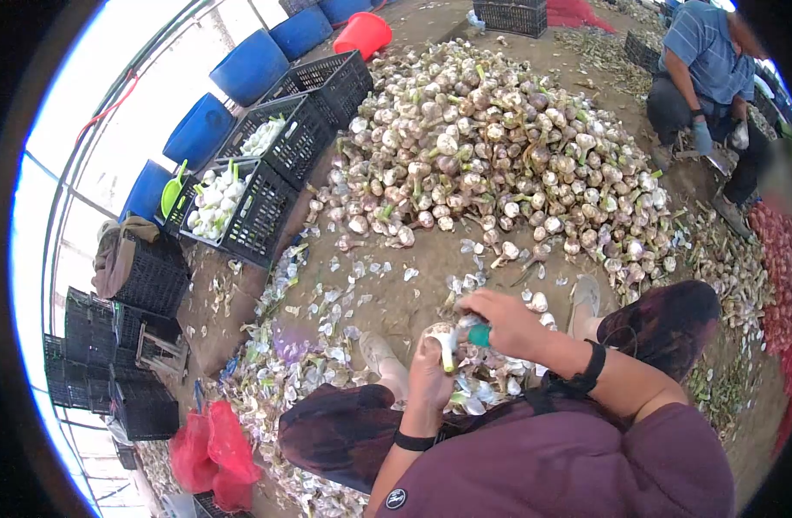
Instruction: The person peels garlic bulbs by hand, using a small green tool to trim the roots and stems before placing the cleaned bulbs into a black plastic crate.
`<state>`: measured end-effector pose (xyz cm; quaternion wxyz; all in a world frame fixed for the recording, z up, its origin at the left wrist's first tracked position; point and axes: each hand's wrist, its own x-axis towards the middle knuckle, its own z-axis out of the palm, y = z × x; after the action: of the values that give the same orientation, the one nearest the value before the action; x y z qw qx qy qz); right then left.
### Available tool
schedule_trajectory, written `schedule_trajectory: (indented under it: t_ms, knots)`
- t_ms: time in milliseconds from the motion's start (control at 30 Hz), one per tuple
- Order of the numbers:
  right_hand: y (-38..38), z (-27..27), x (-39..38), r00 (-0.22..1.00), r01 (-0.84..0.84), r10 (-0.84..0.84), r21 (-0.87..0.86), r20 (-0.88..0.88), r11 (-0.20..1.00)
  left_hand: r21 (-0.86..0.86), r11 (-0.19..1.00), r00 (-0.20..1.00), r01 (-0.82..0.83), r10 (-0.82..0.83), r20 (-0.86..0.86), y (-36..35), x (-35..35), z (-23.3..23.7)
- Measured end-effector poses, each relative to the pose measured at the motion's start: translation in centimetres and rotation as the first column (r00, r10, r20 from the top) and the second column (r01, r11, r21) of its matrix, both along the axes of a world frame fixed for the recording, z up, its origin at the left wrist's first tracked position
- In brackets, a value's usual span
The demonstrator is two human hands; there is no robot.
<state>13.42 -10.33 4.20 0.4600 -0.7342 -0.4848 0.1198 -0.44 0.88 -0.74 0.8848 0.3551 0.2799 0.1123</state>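
Gripping pale garlic bulb (440, 333), left hand (430, 373) fingers wrapped round it; right hand (508, 324) fingers clasp teal-handled tool (479, 335).

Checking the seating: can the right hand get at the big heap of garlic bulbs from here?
Probably not: the right hand holds a teal-handled tool, and peel-strewn bare ground separates it from the heap of pale purple-tinged garlic bulbs.

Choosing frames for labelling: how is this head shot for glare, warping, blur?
Head view: heavy fisheye bending, black rim; daylight blows out white behind the blue barrels; left hand on the garlic bulb and right hand on the teal-handled tool are sharp.
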Motion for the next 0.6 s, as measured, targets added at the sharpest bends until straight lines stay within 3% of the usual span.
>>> schedule_trajectory:
  t_ms: [33, 133, 167, 267, 367, 467, 600]
  knots:
    - [0.4, 0.1, -0.3, 0.999, -0.033, 0.032, 0.072, 0.020, 0.997, 0.082, 0.997, 0.999, -0.017, 0.020, -0.046, -0.3, 0.7, 0.4]
    - [0.8, -0.6, -0.6, 0.988, -0.157, 0.157, 0.056, 0.011, 0.986, 0.174, 0.984, 0.999, -0.047, 0.049, -0.011, -0.6, 0.9, 0.3]
    - [0.9, -0.7, -0.9, 0.979, -0.159, 0.158, -0.004, 0.128, 0.987, 0.146, 0.989, 0.999, -0.032, 0.036, -0.027, -0.6, 0.6, 0.1]
    - [0.6, -1.7, -0.9, 0.951, -0.186, 0.182, -0.007, 0.250, 0.983, 0.067, 0.998, 0.998, 0.009, -0.005, -0.065, 0.0, 0.1, -0.3]
    - [0.0, -1.5, -0.4, 0.948, -0.215, 0.206, 0.012, 0.244, 0.977, -0.064, 0.998, 0.999, 0.005, -0.007, -0.040, -0.3, -0.1, 0.3]
    - [0.1, -1.0, -1.0, 0.958, -0.159, 0.142, 0.048, 0.250, 0.986, -0.042, 0.999, 0.997, -0.005, 0.008, 0.075, -0.3, -0.3, -0.4]
    - [0.3, -0.5, -1.2, 0.976, -0.149, 0.147, 0.001, 0.161, 0.989, -0.049, 0.998, 0.994, -0.042, 0.047, 0.101, -0.6, -0.3, 0.8]
